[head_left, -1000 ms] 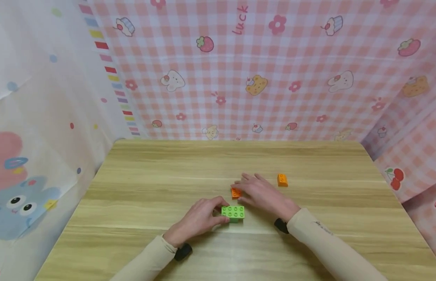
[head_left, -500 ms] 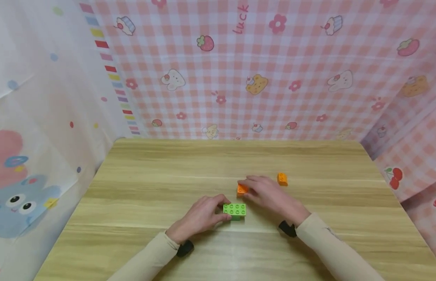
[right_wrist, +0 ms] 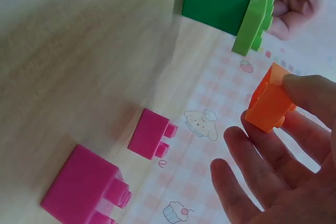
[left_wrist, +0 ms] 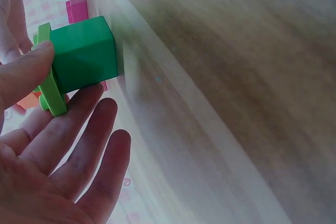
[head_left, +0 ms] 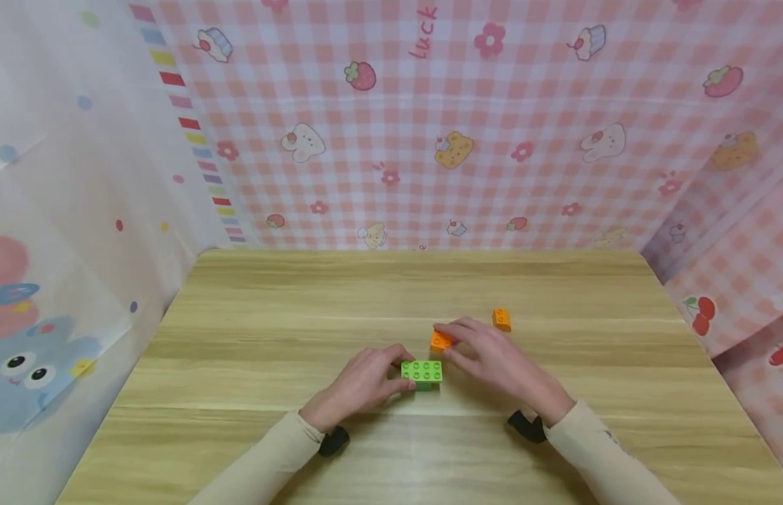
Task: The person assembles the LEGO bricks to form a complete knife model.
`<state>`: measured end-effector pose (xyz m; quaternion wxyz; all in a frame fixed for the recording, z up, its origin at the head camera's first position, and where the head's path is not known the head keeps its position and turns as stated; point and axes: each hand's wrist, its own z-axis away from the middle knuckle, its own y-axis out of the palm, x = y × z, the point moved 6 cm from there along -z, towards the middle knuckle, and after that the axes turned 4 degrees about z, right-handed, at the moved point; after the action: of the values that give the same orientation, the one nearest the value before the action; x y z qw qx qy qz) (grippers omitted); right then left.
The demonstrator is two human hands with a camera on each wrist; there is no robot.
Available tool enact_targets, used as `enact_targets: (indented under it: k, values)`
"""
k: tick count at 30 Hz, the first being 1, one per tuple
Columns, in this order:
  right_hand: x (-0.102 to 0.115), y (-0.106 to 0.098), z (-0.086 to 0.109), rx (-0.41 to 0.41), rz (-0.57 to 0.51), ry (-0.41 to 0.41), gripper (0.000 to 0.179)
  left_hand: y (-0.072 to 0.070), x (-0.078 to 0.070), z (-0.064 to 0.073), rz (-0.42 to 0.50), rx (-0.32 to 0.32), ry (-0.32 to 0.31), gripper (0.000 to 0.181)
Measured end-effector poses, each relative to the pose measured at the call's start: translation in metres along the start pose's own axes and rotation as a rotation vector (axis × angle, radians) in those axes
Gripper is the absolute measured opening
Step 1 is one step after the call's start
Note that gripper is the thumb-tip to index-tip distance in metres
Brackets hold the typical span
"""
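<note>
light green brick is seated on a dark green brick, front-centre of the table; left hand pinches the light green one, thumb against fingertips, other fingers extended. can't tell if the stack touches the table. right hand, just beside it, has an orange block between thumb and fingertips, gap just block-wide, rest spread loose; block looks lifted, apart from the greens. status: i'd call it early. one joint done, orange unattached, other pieces loose. count: two green, joined; two orange, incl. a spare orange block beyond the right hand; two magenta, a near magenta block and a far magenta block, clear only from the right wrist.
</note>
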<state>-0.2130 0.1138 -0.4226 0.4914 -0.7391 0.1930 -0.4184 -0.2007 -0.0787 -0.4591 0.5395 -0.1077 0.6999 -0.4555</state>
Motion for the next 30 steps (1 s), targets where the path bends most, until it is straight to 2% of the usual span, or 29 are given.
enact_targets:
  k: [7,14,24,30]
  values:
    - [0.005,0.003,0.003,-0.006,-0.064,-0.011,0.045,-0.001,-0.001,-0.001,0.001,0.003,-0.012,0.034]
    - [0.011,0.016,0.004,0.039,-0.128,-0.010,0.039,-0.001,0.001,-0.003,0.016,0.011,-0.024,0.034]
    - [0.017,0.024,0.003,0.063,-0.127,-0.022,0.039,-0.001,0.001,-0.004,0.046,0.008,-0.032,0.036]
    - [0.020,0.027,0.005,0.058,-0.094,-0.081,0.040,0.002,0.001,-0.002,0.066,0.017,-0.037,0.037]
